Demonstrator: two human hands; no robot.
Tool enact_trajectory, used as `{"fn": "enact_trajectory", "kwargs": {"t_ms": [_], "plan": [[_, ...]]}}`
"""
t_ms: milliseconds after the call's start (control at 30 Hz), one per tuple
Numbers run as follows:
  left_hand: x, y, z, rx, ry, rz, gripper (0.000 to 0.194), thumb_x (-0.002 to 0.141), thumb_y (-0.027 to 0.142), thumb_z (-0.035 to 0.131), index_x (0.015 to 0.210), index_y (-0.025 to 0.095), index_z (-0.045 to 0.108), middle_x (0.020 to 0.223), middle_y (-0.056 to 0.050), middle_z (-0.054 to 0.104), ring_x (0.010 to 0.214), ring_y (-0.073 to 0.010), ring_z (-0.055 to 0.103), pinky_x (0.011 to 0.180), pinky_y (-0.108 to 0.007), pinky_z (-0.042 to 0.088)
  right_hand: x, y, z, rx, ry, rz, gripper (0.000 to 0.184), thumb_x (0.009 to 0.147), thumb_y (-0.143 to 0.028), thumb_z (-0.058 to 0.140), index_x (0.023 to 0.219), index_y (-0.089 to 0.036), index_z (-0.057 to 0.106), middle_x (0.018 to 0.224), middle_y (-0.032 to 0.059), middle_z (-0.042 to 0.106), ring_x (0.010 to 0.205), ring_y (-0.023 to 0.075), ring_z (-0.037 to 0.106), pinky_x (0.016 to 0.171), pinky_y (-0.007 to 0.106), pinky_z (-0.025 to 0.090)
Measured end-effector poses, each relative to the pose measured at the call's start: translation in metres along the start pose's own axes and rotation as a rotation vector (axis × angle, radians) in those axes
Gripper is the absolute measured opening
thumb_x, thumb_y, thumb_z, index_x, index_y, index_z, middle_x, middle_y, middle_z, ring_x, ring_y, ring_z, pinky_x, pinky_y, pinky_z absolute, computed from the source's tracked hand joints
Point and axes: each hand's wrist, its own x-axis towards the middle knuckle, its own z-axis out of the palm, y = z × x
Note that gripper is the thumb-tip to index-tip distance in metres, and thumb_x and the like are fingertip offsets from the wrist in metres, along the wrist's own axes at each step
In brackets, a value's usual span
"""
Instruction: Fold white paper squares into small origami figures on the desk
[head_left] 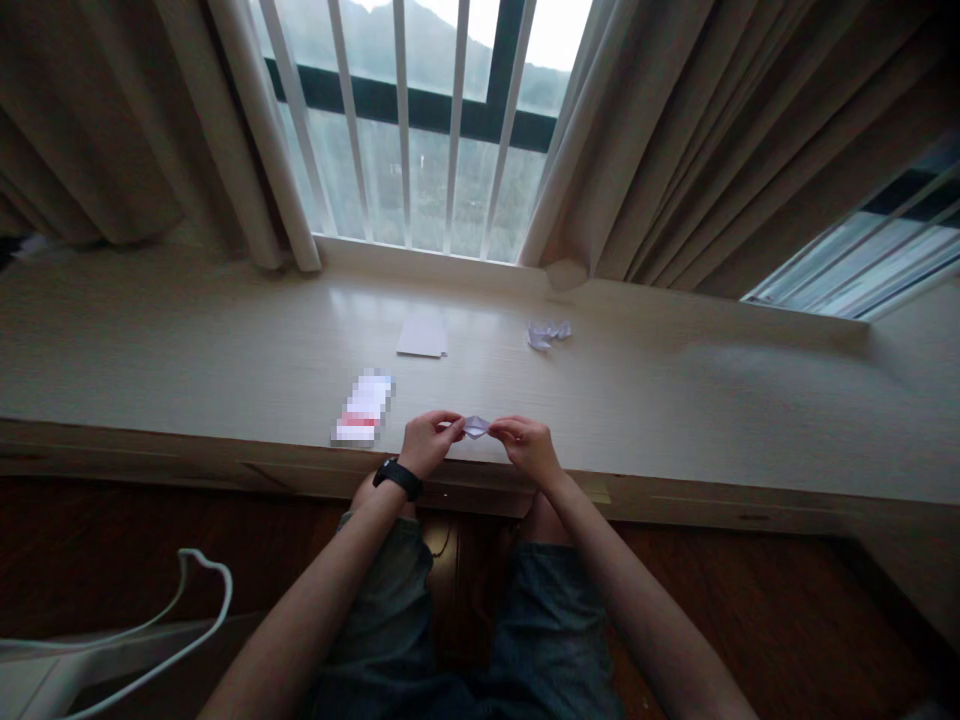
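In the head view, we hold a small folded piece of white paper point(476, 427), creased into a pointed, roughly diamond shape, at the front edge of the pale, faintly grained tabletop point(660, 400). Our left hand point(430, 441) pinches its left tip between thumb and fingers; our right hand point(526, 446) pinches the opposite tip the same way. Beyond it, flat white sheets point(422, 336) with straight edges lie stacked, and crumpled-looking, angular folded papers point(548, 334) sit to their right. A pixelated rectangular object point(364, 408), white with a red band, rests near our left hand.

Both forearms reach up and inward from the lower corners, wrists over the table's front edge, knuckles outward and fingertips turned toward each other. A smooth black wristband point(398, 479) circles our left wrist.
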Motion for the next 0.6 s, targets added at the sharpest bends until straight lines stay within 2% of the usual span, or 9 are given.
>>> {"fn": "enact_trajectory", "kwargs": {"t_ms": [100, 233, 300, 433, 600], "plan": [[0.001, 0.003, 0.001, -0.183, 0.039, -0.091, 0.038, 0.07, 0.044, 0.074, 0.087, 0.01, 0.07, 0.076, -0.01, 0.072, 0.072, -0.0234, 0.071, 0.07, -0.033, 0.058, 0.0, 0.007, 0.002, 0.055, 0.03, 0.077, 0.014, 0.082, -0.023, 0.06, 0.085, -0.024, 0.074, 0.084, 0.0032, 0.073, 0.079, 0.0181, 0.067, 0.076, 0.03, 0.052], [0.001, 0.003, 0.003, -0.469, 0.083, -0.209, 0.046, 0.059, 0.041, 0.082, 0.084, 0.006, 0.069, 0.08, -0.012, 0.072, 0.074, -0.0232, 0.071, 0.082, -0.039, 0.058, -0.001, 0.014, 0.01, 0.337, 0.106, 0.307, 0.014, 0.074, -0.031, 0.069, 0.082, -0.021, 0.074, 0.079, 0.004, 0.073, 0.074, 0.0199, 0.068, 0.071, 0.032, 0.055], [0.001, 0.001, 0.005, -0.532, 0.094, -0.249, 0.046, 0.056, 0.04, 0.084, 0.083, 0.005, 0.068, 0.079, -0.012, 0.072, 0.074, -0.0226, 0.071, 0.084, -0.04, 0.057, -0.002, 0.017, 0.015, 0.474, 0.122, 0.4, 0.018, 0.07, -0.033, 0.071, 0.081, -0.019, 0.074, 0.076, 0.0047, 0.073, 0.073, 0.0206, 0.069, 0.071, 0.033, 0.056], [0.003, -0.008, 0.006, -0.497, 0.086, -0.277, 0.043, 0.056, 0.038, 0.084, 0.081, 0.006, 0.069, 0.078, -0.01, 0.071, 0.072, -0.0215, 0.07, 0.083, -0.039, 0.057, -0.004, 0.023, 0.025, 0.551, 0.126, 0.474, 0.02, 0.066, -0.034, 0.073, 0.079, -0.018, 0.074, 0.074, 0.0052, 0.073, 0.071, 0.0208, 0.069, 0.069, 0.033, 0.055], [0.004, -0.023, 0.004, -0.323, 0.05, -0.289, 0.035, 0.061, 0.038, 0.08, 0.081, 0.01, 0.071, 0.08, -0.009, 0.072, 0.07, -0.0213, 0.07, 0.072, -0.035, 0.058, -0.009, 0.028, 0.028, 0.369, 0.108, 0.427, 0.02, 0.069, -0.037, 0.07, 0.078, -0.02, 0.074, 0.076, 0.0051, 0.073, 0.071, 0.0205, 0.068, 0.068, 0.031, 0.053]]}}
